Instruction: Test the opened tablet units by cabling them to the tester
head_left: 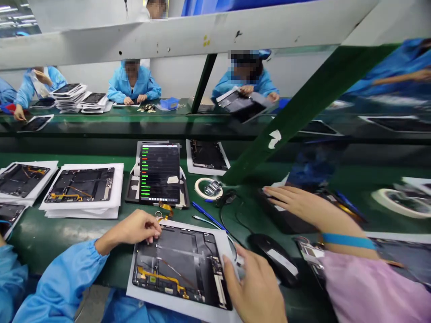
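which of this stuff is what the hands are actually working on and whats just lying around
In hand: left hand and right hand, both at the opened tablet housing on its white sheet.

Lying about: lit tablet with green readout, stacked housings, tape roll, blue-handled tool, black mouse.

Your right hand has just a narrow strip of green desk, then the black mouse blocks it (cables there too)!
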`<state>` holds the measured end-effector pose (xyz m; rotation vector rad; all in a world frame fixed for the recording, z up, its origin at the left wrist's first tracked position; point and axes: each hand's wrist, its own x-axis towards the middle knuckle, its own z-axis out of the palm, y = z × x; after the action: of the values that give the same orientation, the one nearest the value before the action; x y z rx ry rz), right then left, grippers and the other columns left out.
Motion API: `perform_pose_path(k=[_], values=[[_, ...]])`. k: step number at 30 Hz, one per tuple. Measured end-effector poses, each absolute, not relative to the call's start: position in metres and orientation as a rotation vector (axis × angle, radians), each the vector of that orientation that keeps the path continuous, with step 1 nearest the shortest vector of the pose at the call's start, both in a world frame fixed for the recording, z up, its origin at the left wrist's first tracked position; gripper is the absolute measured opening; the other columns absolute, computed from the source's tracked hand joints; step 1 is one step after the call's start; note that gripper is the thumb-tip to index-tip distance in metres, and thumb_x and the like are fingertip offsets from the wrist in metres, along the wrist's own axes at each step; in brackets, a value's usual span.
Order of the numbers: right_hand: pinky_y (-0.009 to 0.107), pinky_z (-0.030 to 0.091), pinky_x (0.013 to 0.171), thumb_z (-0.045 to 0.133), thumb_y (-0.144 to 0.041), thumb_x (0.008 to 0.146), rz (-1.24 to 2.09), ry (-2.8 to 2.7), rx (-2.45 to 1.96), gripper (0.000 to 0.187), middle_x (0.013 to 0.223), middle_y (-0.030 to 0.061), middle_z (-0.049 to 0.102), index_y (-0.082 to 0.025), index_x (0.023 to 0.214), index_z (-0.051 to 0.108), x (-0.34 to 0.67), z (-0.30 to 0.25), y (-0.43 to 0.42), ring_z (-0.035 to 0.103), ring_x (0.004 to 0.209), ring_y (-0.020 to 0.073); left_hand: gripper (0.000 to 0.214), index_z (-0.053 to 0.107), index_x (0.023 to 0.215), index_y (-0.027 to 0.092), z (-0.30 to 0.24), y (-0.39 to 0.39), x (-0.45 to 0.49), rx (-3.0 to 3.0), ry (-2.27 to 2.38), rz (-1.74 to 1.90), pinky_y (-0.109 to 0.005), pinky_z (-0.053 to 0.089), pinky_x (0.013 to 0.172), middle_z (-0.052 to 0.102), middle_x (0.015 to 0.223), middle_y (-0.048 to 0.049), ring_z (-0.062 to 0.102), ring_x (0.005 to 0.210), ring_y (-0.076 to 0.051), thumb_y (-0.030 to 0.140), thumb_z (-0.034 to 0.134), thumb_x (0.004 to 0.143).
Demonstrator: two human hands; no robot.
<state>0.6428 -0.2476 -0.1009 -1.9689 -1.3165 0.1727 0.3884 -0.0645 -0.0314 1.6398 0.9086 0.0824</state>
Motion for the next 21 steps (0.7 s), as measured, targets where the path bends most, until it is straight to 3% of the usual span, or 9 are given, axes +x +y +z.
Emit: perform_pose_path(k=[3,8,14,21], values=[[0.040,0.046,0.082,0.047,-0.034,0.100,0.256,-1.663,-1.707,0.017,0.095,0.0085,0.063,-0.023,0.100,0.059,0.624,-0.081,-0.226,0.058,0.093,0.0258,0.018,0.073,0.082,0.010,-0.034,-0.069,0.387,1.682,0.935,-0.081,-0.018,0.050,0.058,0.071,0.073,-0.0059,0.068,0.061,-0.013,0.020,0.060,0.077],[0.037,0.044,0.082,0.049,-0.013,0.098,0.770,-2.083,-1.439,0.010,0.096,0.0053,0.060,-0.020,0.092,0.055,0.581,-0.068,-0.178,0.053,0.094,0.0227,0.020,0.074,0.077,0.010,-0.035,-0.071,0.384,1.763,0.991,-0.181,-0.016,0.047,0.056,0.067,0.061,-0.0030,0.065,0.057,-0.013,0.010,0.055,0.073],[0.038,0.041,0.083,0.059,-0.011,0.092,0.838,-2.133,-1.429,0.008,0.097,0.0045,0.060,-0.018,0.091,0.057,0.567,-0.079,-0.161,0.051,0.095,0.0235,0.026,0.077,0.079,0.010,-0.042,-0.072,0.383,1.834,1.026,-0.216,-0.016,0.037,0.047,0.060,0.056,0.0000,0.057,0.050,-0.010,0.008,0.052,0.071],[0.035,0.039,0.082,0.060,-0.012,0.093,0.975,-1.980,-1.404,0.009,0.091,0.0022,0.059,-0.019,0.088,0.058,0.571,-0.081,-0.163,0.050,0.092,0.0209,0.022,0.075,0.074,0.010,-0.044,-0.077,0.386,1.890,0.943,-0.144,-0.017,0.033,0.051,0.061,0.055,0.0007,0.051,0.049,-0.008,0.006,0.053,0.069]])
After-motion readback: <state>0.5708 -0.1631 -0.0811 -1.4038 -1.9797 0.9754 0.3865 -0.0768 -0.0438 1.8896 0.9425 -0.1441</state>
